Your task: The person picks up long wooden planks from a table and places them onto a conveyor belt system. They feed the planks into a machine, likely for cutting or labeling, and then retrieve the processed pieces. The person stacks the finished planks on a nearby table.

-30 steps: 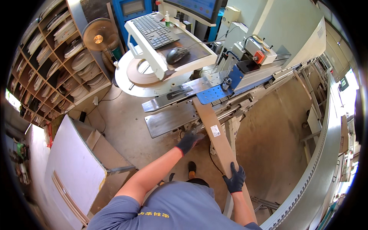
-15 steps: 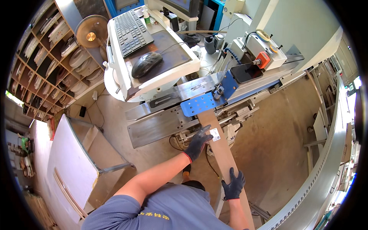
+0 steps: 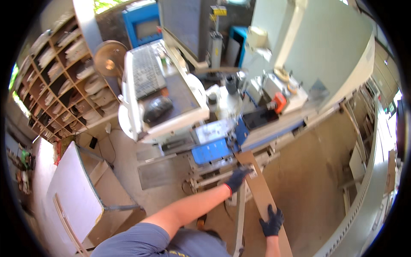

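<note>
Brown board (image 3: 261, 192), shifted since 0.5 s earlier: far end now just right of blue plate (image 3: 210, 151), formerly meeting near edge of same plate. Well to upper left of blue plate, wooden cubby shelf (image 3: 97, 123) with pale coils (image 3: 102, 96) in compartments. Below and right of blue plate, left hand (image 3: 238, 179) at left edge of board, fingers extended toward white label (image 3: 252, 172); farther below, right hand (image 3: 272, 221) across board, fingers parted. Firmness of either grip not discernible.
</note>
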Demonstrator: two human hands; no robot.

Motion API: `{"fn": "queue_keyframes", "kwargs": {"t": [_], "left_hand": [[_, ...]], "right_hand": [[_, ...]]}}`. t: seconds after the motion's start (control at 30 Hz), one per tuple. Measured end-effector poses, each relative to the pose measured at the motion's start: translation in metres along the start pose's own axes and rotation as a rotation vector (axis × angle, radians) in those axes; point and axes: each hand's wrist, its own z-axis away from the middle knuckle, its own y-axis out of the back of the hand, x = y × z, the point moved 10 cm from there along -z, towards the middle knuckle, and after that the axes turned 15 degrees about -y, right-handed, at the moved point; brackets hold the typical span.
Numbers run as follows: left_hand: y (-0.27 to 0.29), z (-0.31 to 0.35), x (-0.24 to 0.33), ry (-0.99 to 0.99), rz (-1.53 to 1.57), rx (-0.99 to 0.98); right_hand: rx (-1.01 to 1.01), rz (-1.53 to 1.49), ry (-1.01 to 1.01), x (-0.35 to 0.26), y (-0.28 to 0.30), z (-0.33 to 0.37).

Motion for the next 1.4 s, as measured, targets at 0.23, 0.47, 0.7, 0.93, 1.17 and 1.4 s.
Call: {"fn": "queue_keyframes", "kwargs": {"t": [0.23,0.47,0.7,0.93,1.17,1.4], "left_hand": [[0.040,-0.080,-0.117,0.185,-0.113,-0.261],[0.174,0.109,-0.064,0.063,-0.712,-0.386],[0.594,0.578,-0.042,0.456,-0.933,0.649],[0.688,0.971,-0.011,0.624,-1.379,1.403],[0.643,1.195,-0.071,0.009,0.236,2.798],[0.715,1.331,-0.066,-1.016,0.279,2.498]], "right_hand": [[0.059,0.333,0.005,0.041,-0.024,-0.064],[0.541,0.444,-0.191,0.029,-0.054,-0.020],[-0.432,0.116,0.146,-0.116,-0.244,0.085],[-0.635,0.289,0.698,-0.340,-0.280,0.242],[-0.685,0.454,0.917,-0.452,-0.285,0.343],[-0.746,0.563,0.961,-0.478,-0.298,0.386]]}}
